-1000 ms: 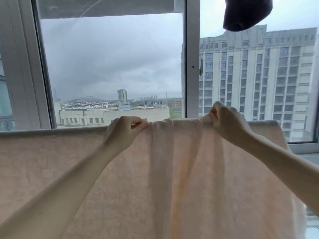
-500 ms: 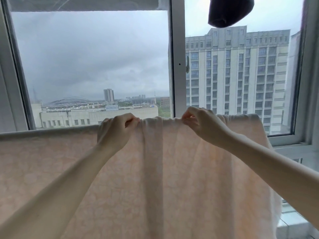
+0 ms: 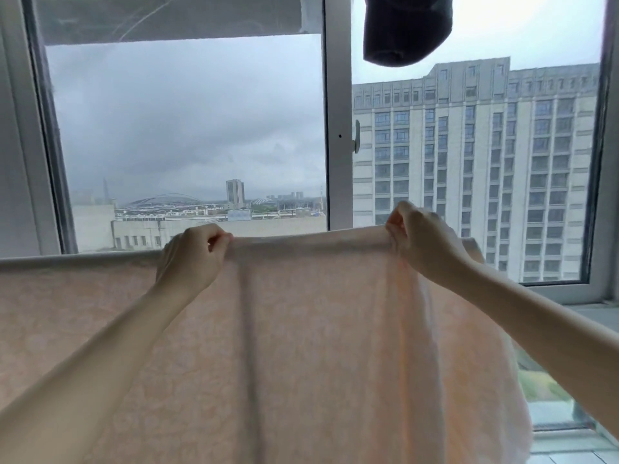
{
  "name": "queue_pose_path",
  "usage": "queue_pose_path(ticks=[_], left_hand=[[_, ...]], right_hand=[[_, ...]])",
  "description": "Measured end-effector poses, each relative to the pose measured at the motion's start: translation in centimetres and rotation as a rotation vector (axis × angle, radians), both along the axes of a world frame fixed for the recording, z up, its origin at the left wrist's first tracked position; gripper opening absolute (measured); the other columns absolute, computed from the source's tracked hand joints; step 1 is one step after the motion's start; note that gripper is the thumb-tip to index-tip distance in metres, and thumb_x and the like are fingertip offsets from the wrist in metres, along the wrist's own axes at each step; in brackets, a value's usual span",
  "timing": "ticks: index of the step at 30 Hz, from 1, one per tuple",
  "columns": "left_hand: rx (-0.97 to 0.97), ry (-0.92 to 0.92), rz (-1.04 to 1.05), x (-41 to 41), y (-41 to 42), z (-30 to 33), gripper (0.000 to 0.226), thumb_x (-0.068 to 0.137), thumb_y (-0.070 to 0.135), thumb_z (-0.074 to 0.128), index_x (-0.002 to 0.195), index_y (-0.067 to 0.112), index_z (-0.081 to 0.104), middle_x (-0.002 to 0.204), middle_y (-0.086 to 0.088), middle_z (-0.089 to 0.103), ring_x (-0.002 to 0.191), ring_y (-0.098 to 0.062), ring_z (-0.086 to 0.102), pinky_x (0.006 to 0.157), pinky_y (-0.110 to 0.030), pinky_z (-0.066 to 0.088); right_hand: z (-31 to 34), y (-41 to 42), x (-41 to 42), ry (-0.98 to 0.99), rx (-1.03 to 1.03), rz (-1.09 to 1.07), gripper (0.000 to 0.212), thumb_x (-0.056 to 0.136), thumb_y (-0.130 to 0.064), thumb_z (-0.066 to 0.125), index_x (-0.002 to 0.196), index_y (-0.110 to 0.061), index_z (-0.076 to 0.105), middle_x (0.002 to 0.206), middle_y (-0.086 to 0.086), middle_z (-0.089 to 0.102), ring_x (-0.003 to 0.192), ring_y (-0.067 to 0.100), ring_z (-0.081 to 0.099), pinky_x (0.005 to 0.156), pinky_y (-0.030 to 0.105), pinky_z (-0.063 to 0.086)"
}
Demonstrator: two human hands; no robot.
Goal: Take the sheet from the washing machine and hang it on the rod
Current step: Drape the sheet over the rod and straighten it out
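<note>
A pale pink patterned sheet (image 3: 301,346) hangs draped over a horizontal rod, which the cloth hides completely. The sheet's top fold runs across the whole lower half of the view. My left hand (image 3: 192,259) pinches that top fold left of centre. My right hand (image 3: 420,242) grips the fold further right, lifted slightly above the rod line. The stretch of cloth between the two hands is pulled taut and flat. To the right of my right hand the sheet ends in a loose hanging edge.
A large window (image 3: 338,128) with a white frame and a handle stands just behind the sheet. A dark garment (image 3: 407,28) hangs from above at the top right. The window sill and a tiled ledge show at the lower right.
My hands have moved apart along the top fold, the right one going right and upward. The bunched pleats between them have been pulled out flat.
</note>
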State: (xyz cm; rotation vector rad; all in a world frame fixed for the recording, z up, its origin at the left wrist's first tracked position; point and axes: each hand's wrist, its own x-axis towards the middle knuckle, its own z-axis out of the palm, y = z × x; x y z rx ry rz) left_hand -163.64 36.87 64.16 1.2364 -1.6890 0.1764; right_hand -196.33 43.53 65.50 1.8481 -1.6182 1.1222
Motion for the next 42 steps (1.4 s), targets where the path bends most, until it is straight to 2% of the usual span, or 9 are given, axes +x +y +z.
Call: queue_pose_path(ticks=[5,11,18,22,29,32,35,37,42], left_hand=[[0.027,-0.028,0.021,-4.5,1.4,0.2,0.020,0.093,0.035,0.049,0.082,0.027,0.064,0.091,0.004,0.073,0.094,-0.026,0.065,0.082,-0.038,0.049],[-0.032,-0.185,-0.076,-12.1,4.7,-0.6,0.042,0.087,0.059,0.037,0.093,0.032,0.070,0.085,0.018,0.070,0.086,-0.011,0.062,0.097,-0.043,0.040],[0.006,-0.137,-0.183,-17.9,5.9,-0.6,0.034,0.087,0.045,0.045,0.096,0.026,0.071,0.093,0.009,0.074,0.093,-0.015,0.067,0.084,-0.037,0.051],[0.024,-0.129,-0.150,-19.1,6.0,-0.5,0.029,0.088,0.042,0.045,0.090,0.026,0.068,0.085,0.006,0.073,0.089,-0.018,0.067,0.080,-0.037,0.051],[0.046,-0.143,-0.064,-19.4,6.0,-0.5,0.029,0.097,0.032,0.047,0.069,0.031,0.053,0.065,0.009,0.061,0.082,-0.029,0.063,0.080,-0.038,0.044],[0.049,-0.197,-0.022,-20.0,5.9,-0.5,0.035,0.099,0.032,0.044,0.064,0.035,0.048,0.062,0.012,0.055,0.084,-0.031,0.062,0.079,-0.036,0.038],[0.056,-0.192,-0.088,-21.3,6.0,-0.6,0.029,0.095,0.044,0.040,0.090,0.030,0.066,0.086,0.008,0.071,0.095,-0.023,0.063,0.090,-0.036,0.041],[0.062,-0.169,-0.147,-22.5,6.2,-0.5,0.025,0.094,0.045,0.047,0.100,0.031,0.067,0.091,0.011,0.072,0.093,-0.015,0.063,0.088,-0.033,0.044],[0.017,-0.092,-0.200,-23.7,6.2,-0.2,0.015,0.092,0.028,0.059,0.080,0.030,0.067,0.081,0.011,0.071,0.084,-0.012,0.064,0.073,-0.028,0.044]], right_hand=[[1.2,0.1,-3.1,-0.114,0.112,0.214,0.009,0.095,-0.014,0.055,0.099,-0.015,0.063,0.092,0.000,0.069,0.083,0.012,0.065,0.064,0.014,0.047],[0.7,1.0,-8.0,-0.023,0.243,0.255,0.012,0.092,-0.021,0.060,0.095,-0.018,0.071,0.097,0.003,0.072,0.089,0.018,0.066,0.086,0.041,0.054],[-0.2,2.8,-10.7,-0.128,0.160,0.401,0.004,0.088,-0.023,0.067,0.087,-0.019,0.067,0.078,-0.023,0.060,0.081,0.008,0.064,0.066,0.026,0.051],[-0.1,2.0,-10.8,-0.068,0.125,0.389,0.006,0.091,-0.015,0.061,0.086,-0.018,0.060,0.077,-0.012,0.056,0.075,0.014,0.058,0.056,0.021,0.040],[-0.2,-0.3,-17.6,-0.285,0.042,0.092,0.010,0.095,-0.013,0.054,0.094,-0.004,0.058,0.088,0.015,0.064,0.079,0.029,0.058,0.070,0.039,0.050],[-1.5,0.1,-21.5,-0.226,0.205,-0.017,0.011,0.092,-0.012,0.059,0.090,-0.002,0.062,0.087,0.017,0.067,0.077,0.028,0.059,0.067,0.033,0.046],[-2.2,1.2,-21.1,-0.042,0.374,0.087,0.011,0.088,-0.015,0.065,0.089,-0.006,0.069,0.091,0.011,0.071,0.077,0.021,0.061,0.065,0.027,0.045],[-2.0,2.0,-19.2,-0.024,0.361,0.229,0.017,0.089,-0.021,0.064,0.096,-0.007,0.070,0.096,0.007,0.071,0.083,0.019,0.063,0.076,0.032,0.051],[-1.5,3.2,-15.4,-0.042,0.271,0.392,0.025,0.088,-0.030,0.066,0.099,-0.008,0.068,0.097,0.005,0.071,0.087,0.016,0.065,0.085,0.033,0.053]])
